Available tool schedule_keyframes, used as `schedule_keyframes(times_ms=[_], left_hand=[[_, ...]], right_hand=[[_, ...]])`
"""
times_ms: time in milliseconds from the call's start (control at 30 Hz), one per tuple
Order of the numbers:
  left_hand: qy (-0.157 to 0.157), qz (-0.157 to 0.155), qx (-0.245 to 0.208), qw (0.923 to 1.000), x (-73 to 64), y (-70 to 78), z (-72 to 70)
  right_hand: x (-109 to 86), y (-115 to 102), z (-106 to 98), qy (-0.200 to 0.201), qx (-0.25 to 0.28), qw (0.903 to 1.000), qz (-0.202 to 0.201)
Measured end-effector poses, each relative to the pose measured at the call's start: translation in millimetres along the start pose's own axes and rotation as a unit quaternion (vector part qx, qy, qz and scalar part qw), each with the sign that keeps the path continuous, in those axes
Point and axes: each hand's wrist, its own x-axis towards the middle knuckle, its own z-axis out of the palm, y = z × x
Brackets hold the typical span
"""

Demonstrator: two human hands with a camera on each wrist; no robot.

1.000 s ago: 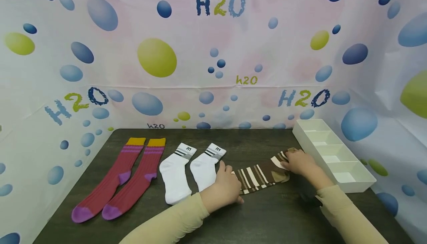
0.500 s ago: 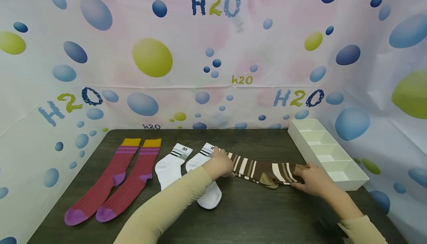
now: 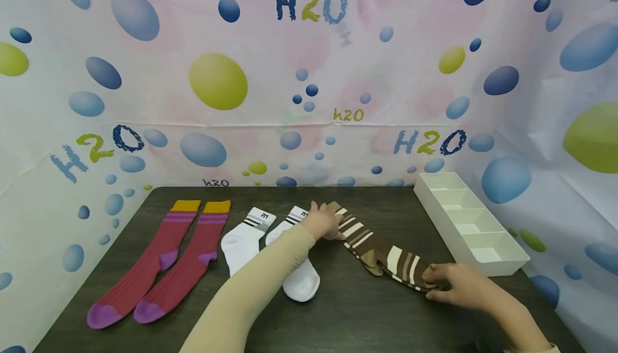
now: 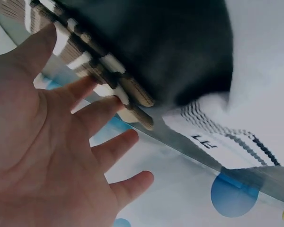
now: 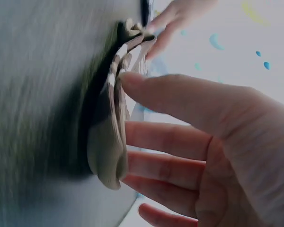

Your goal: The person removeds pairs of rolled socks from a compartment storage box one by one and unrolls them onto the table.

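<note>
A pair of brown striped socks (image 3: pixel 383 250), one stacked on the other, lies slantwise on the table. At the cuff end is my left hand (image 3: pixel 322 221); its thumb and fingertips touch the stripes, and in the left wrist view the fingers (image 4: pixel 100 113) look straight and spread. My right hand (image 3: pixel 458 284) pinches the toe end between thumb and fingers, and the toe (image 5: pixel 106 153) shows in the right wrist view. Left of these socks lie two white ankle socks (image 3: pixel 301 280) with black stripes, one partly hidden by my left forearm.
Two long red socks (image 3: pixel 181 256) with yellow cuffs and purple toes lie at the left of the dark table (image 3: pixel 367 321). A white box (image 3: pixel 502 270) with several compartments stands at the right. A patterned backdrop (image 3: pixel 270 36) hangs behind.
The brown striped socks have turned: the cuff end moved away from me and the toe end came nearer. Both hands moved with them, and my left forearm now crosses a white sock.
</note>
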Motion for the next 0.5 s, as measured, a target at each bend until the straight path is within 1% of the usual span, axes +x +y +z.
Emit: schedule_keyframes(times_ms=[67, 133, 200, 300, 367, 433, 500], left_hand=[[-0.005, 0.010, -0.004, 0.9999, 5.9, -3.6, -1.8], [-0.010, 0.024, -0.010, 0.9996, 12.1, -8.3, -4.2], [-0.007, 0.040, -0.016, 0.9990, 17.1, -13.2, -7.3], [0.002, 0.058, -0.020, 0.9981, 24.1, -19.6, -10.7], [0.011, 0.063, -0.026, 0.9976, 27.3, -22.5, -11.6], [0.021, 0.066, -0.033, 0.9971, 29.4, -24.2, -12.2], [0.034, 0.068, -0.029, 0.9967, 32.0, -24.9, -11.9]], right_hand=[[-0.8, -6, 1, -0.011, 0.011, 0.9997, -0.019], [-0.6, -14, 3, -0.017, 0.011, 0.9993, -0.031], [-0.1, -22, 4, -0.022, 0.008, 0.9989, -0.041], [2.1, -36, 7, -0.022, -0.006, 0.9981, -0.058], [4.7, -45, 9, -0.019, -0.015, 0.9969, -0.075], [8.7, -54, 11, -0.015, -0.024, 0.9946, -0.100], [13.2, -63, 12, -0.018, -0.026, 0.9918, -0.124]])
